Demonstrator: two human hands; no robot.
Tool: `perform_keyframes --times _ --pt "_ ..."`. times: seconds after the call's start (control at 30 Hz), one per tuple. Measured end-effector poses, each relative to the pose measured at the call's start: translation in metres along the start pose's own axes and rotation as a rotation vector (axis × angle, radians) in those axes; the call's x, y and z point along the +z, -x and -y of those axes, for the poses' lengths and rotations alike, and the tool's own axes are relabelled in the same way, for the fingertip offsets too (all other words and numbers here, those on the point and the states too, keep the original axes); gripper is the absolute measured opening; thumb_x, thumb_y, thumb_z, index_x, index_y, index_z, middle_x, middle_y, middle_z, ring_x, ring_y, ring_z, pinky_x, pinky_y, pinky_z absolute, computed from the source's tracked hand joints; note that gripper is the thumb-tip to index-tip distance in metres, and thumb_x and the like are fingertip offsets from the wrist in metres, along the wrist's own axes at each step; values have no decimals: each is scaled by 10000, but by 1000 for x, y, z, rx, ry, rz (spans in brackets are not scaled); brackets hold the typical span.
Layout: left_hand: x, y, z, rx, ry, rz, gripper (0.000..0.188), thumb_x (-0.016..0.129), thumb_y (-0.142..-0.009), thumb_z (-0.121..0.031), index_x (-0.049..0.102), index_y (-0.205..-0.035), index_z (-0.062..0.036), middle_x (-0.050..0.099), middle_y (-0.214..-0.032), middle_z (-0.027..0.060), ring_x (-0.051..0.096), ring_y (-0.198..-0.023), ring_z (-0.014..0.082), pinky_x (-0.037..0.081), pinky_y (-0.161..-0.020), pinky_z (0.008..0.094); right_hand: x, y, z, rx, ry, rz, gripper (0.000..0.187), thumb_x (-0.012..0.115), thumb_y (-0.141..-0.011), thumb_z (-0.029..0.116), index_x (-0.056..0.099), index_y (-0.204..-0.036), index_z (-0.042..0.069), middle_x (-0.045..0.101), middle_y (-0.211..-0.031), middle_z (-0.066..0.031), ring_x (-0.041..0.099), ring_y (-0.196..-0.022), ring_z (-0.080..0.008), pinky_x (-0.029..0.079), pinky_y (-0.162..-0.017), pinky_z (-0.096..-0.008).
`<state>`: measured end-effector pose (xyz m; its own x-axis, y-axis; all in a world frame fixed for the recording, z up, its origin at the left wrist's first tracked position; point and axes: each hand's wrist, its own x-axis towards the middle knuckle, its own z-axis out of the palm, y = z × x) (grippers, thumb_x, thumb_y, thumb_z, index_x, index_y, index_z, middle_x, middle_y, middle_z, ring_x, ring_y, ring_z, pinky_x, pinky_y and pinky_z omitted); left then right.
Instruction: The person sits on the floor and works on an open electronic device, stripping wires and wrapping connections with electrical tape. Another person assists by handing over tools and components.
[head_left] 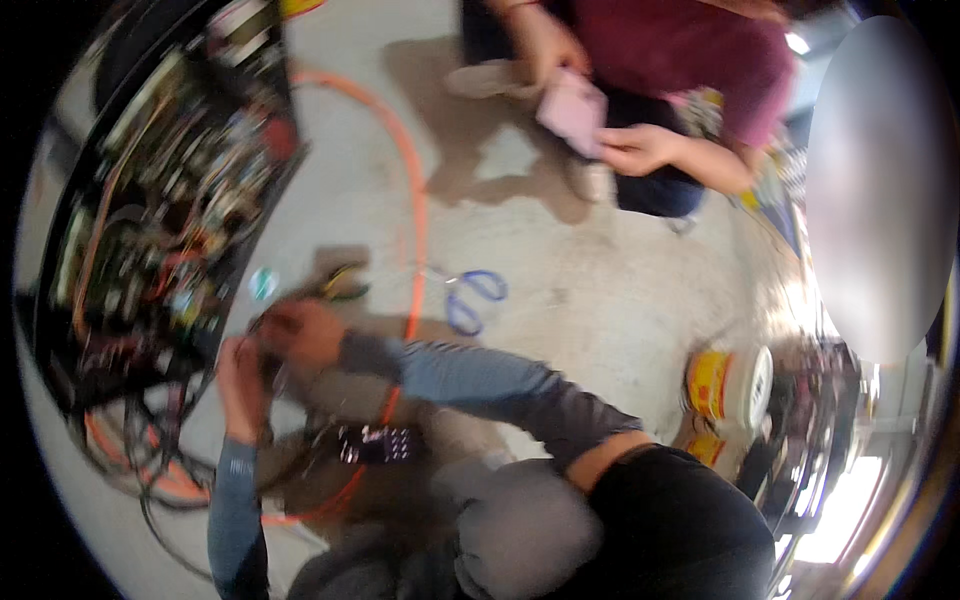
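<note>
Head view: your left hand (243,388) and right hand (308,333) sat close together near nine o'clock, apparently for reaching the wired housing (264,203); grip indeterminable.

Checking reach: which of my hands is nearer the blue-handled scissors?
Right: your right hand is left of the scissors; your left hand is farther left and lower in view.

Glare lower right, motion blur, dark curved rim
</note>
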<state>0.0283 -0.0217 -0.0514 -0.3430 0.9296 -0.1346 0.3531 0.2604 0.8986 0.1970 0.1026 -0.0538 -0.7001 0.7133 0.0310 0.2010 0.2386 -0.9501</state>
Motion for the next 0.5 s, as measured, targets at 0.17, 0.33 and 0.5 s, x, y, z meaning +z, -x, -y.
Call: perform_keyframes --times 0.17,0.33,0.5 --pt "9 1 -57 -188 434 53 227 582 -1094 -243 633 -1216 -58 556 -936 -39 472 -799 66 393 -671 259 -25 12 29 77 -79 -23 293 636 -1061 273 699 -1169 8 732 -961 -118 686 -840 -149 560 -732 -331" --pt "5 6 -67 -253 551 52 214 602 -1093 -239 620 -1186 -47 507 -862 -55 418 -723 38 350 -605 236 -33 11 48 128 -60 96 220 696 -1028 184 711 -1133 -9 699 -889 -36 616 -800 -94 531 -724 -285" --pt "-1 8 -70 -226 624 -10 195 589 -1091 -224 627 -1145 -41 525 -872 -50 449 -737 42 393 -628 242 -65 10 43 190 -25 152 242 673 -1044 195 714 -1158 -14 685 -848 -50 612 -760 -97 515 -687 -286"
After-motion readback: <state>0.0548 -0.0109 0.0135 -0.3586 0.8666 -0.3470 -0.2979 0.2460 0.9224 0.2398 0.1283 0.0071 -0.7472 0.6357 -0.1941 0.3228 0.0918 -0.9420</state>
